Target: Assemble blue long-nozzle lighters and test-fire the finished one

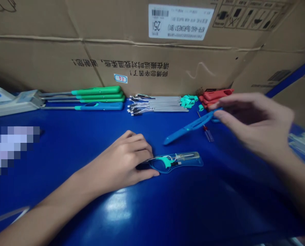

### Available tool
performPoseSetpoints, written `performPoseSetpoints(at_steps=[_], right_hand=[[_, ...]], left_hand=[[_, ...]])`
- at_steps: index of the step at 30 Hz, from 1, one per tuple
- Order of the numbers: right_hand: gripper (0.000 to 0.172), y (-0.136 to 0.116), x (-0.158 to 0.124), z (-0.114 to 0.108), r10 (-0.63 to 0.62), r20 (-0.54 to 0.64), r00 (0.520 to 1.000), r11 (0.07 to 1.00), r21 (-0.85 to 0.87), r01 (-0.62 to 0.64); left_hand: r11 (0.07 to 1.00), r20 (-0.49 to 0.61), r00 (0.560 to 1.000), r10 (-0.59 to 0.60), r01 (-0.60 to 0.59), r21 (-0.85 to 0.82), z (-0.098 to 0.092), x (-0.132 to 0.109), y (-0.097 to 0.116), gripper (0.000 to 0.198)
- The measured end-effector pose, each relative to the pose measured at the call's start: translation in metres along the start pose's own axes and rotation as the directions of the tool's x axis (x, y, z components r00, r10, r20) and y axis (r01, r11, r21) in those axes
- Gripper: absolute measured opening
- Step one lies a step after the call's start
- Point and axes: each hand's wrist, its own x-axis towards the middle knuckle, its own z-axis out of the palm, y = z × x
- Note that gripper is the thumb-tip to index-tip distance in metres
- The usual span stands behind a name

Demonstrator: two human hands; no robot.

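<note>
My left hand (121, 164) rests low on the blue table (168, 212), its fingers curled narrow around the end of a clear shell (185, 159). The shell lies flat, open side up, with a teal clip (166, 162) and thin wires (185, 156) inside. My right hand (255, 119) is raised and blurred, with thumb and fingers pinched narrow on the end of a blue shell (190, 126). That shell slants down to the left, and I can't tell whether its far tip touches the table. Just beside it lies a small screwdriver (207, 132) with a clear handle and a red collar, between the blue shell and the back row.

Along the back edge, against a cardboard box (168, 65), three green lighters (98, 94) and one blue lighter (98, 106) lie side by side, their metal nozzles pointing left toward a grey fixture (19, 103). To their right is a neat bunch of metal tubes (157, 104) with wires at their left ends — then a small heap of teal clips (188, 100) and a stack of red shells (214, 97). A pixelated patch (9, 150) covers part of the table on the left.
</note>
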Motion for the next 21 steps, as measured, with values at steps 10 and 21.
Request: performPoseSetpoints(at_steps=[10,21], right_hand=[[0.026,-0.037,0.006,-0.019,0.402,-0.156,0.902,0.864,0.39,-0.318],[0.017,-0.068,-0.027,0.015,0.363,0.406,0.839,0.659,0.525,-0.539]], left_hand=[[0.962,-0.264,0.96,-0.096,0.021,-0.272,-0.002,0.005,0.018,0.028],[0.231,0.482,0.818,-0.313,0.558,-0.797,-0.005,0.008,0.067,0.026]])
